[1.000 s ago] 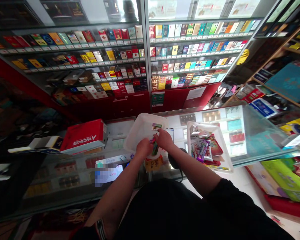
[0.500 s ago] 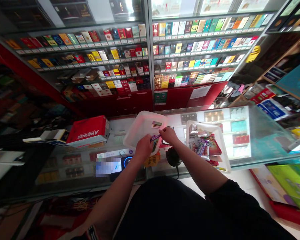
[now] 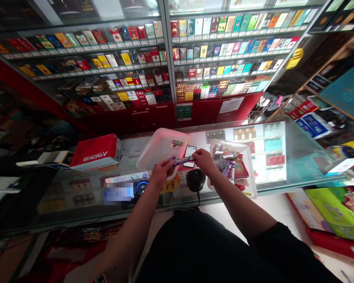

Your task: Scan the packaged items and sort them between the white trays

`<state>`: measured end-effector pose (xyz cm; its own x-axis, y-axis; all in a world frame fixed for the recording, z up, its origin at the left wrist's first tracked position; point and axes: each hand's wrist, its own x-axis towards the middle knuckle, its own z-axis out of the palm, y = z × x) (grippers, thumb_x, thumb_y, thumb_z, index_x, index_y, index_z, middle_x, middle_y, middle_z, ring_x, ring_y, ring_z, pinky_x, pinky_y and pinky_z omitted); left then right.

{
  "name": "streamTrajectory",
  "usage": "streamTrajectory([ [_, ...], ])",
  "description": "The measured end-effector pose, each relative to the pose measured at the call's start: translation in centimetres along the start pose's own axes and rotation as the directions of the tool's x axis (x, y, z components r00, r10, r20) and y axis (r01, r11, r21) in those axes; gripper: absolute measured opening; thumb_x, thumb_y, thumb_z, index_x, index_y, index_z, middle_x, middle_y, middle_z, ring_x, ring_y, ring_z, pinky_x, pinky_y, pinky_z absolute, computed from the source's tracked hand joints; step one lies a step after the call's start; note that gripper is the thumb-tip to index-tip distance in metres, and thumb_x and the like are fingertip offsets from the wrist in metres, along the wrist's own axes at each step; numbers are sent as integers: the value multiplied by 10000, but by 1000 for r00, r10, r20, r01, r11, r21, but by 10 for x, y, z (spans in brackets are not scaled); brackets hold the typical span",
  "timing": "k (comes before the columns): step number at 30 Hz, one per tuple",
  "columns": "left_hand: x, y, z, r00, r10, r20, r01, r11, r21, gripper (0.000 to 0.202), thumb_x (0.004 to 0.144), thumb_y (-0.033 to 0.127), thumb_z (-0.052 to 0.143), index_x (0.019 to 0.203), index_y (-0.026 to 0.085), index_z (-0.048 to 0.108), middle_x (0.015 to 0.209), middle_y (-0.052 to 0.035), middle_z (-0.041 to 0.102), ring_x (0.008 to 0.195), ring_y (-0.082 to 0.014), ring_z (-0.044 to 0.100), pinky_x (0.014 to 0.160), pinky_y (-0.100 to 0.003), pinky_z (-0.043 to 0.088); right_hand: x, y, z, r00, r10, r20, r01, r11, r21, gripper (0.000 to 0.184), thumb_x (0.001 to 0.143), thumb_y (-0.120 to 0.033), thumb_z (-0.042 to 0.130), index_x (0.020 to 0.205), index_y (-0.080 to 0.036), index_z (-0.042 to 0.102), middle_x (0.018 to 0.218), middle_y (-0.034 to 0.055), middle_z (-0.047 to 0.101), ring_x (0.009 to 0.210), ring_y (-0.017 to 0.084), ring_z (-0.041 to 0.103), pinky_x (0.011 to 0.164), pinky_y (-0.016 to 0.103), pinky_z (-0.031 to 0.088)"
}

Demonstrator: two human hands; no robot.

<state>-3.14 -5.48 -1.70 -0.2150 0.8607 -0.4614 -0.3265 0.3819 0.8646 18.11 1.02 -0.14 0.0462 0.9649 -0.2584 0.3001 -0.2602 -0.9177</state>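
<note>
A slim purple packet [image 3: 183,160] is stretched level between my two hands. My left hand [image 3: 163,173] pinches its left end, and my right hand [image 3: 203,160] grips the right end. Behind the packet a phone with a lit screen [image 3: 190,151] lies on the glass counter. Left of it stands a white plastic bin [image 3: 149,151] with a few small packs [image 3: 177,144] inside. By my right forearm, a second white bin [image 3: 253,177] holds purple packets [image 3: 223,167] and red snack packets [image 3: 241,167].
A black scanner [image 3: 196,180] stands between my forearms. Left of it are a yellow tag [image 3: 171,184] and a device with a blue-lit ring [image 3: 142,187]. A red box [image 3: 96,151] sits farther left on the glass counter [image 3: 301,161]. Shelves of small packs [image 3: 206,27] rise behind.
My hands have moved apart, the left one leftward, and more of the purple packet shows between them. The phone screen has come into view. The whole view has shifted slightly.
</note>
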Motion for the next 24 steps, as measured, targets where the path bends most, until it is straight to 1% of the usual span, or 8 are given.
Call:
streamTrajectory([
  [2, -3, 1, 3, 997, -72, -9, 71, 992, -104, 499, 556, 379, 998, 914, 159, 730, 729, 17, 694, 553, -79, 568, 547, -223, 445, -6, -1, -9, 1000, 14, 0, -14, 997, 70, 87, 810, -207, 672, 875, -202, 613, 617, -34, 663, 491, 121, 581, 471, 218, 440],
  [5, -9, 3, 11, 994, -105, -7, 102, 982, -161, 438, 564, 321, 990, 885, 159, 739, 701, 25, 683, 523, -66, 543, 492, -204, 418, -13, -2, -20, 997, 65, 40, -73, 973, 221, 216, 806, -227, 723, 998, -185, 635, 669, -16, 700, 522, 129, 615, 492, 228, 496],
  [7, -14, 1, 16, 995, -100, -18, 96, 982, -162, 415, 568, 330, 986, 846, 155, 732, 674, 28, 667, 508, -63, 525, 465, -200, 393, -17, 0, -27, 991, 100, 84, -121, 947, 299, 199, 811, -256, 742, 971, -172, 659, 670, 3, 706, 537, 128, 624, 510, 230, 519],
  [9, -19, -1, 22, 996, -77, -42, 70, 987, -148, 408, 563, 358, 986, 787, 155, 712, 638, 32, 645, 495, -62, 509, 456, -200, 373, -20, 2, -34, 987, 117, 110, -147, 933, 329, 152, 819, -292, 746, 872, -175, 664, 635, 7, 689, 527, 125, 611, 508, 227, 515],
  [14, -31, -11, 31, 995, 25, -94, -32, 997, -74, 420, 581, 459, 968, 675, 166, 682, 521, 53, 548, 450, -58, 440, 451, -212, 321, -27, 9, -52, 987, 98, 126, -130, 949, 288, 212, 791, -376, 768, 781, -186, 673, 610, 3, 671, 543, 133, 604, 521, 233, 491],
  [18, -42, -16, 36, 985, 111, -129, -111, 994, 10, 428, 636, 516, 933, 632, 178, 670, 467, 68, 477, 428, -58, 395, 450, -224, 301, -30, 18, -65, 994, 28, 104, -54, 966, 254, 264, 747, -424, 764, 755, -162, 732, 644, 9, 681, 568, 121, 566, 544, 238, 447],
  [21, -48, -19, 40, 979, 131, -154, -130, 991, 18, 449, 611, 539, 947, 672, 177, 688, 475, 74, 487, 425, -56, 397, 437, -217, 286, -33, 23, -71, 998, -17, 62, 4, 979, 204, 290, 730, -446, 754, 737, -155, 754, 655, 9, 685, 584, 121, 539, 570, 252, 425],
  [24, -50, -21, 45, 977, 115, -181, -119, 993, -12, 497, 562, 563, 968, 712, 170, 703, 498, 66, 535, 433, -62, 439, 441, -213, 326, -36, 26, -73, 998, -47, 52, 37, 984, 176, 311, 739, -464, 743, 751, -155, 768, 649, 6, 681, 592, 129, 537, 588, 263, 422],
])
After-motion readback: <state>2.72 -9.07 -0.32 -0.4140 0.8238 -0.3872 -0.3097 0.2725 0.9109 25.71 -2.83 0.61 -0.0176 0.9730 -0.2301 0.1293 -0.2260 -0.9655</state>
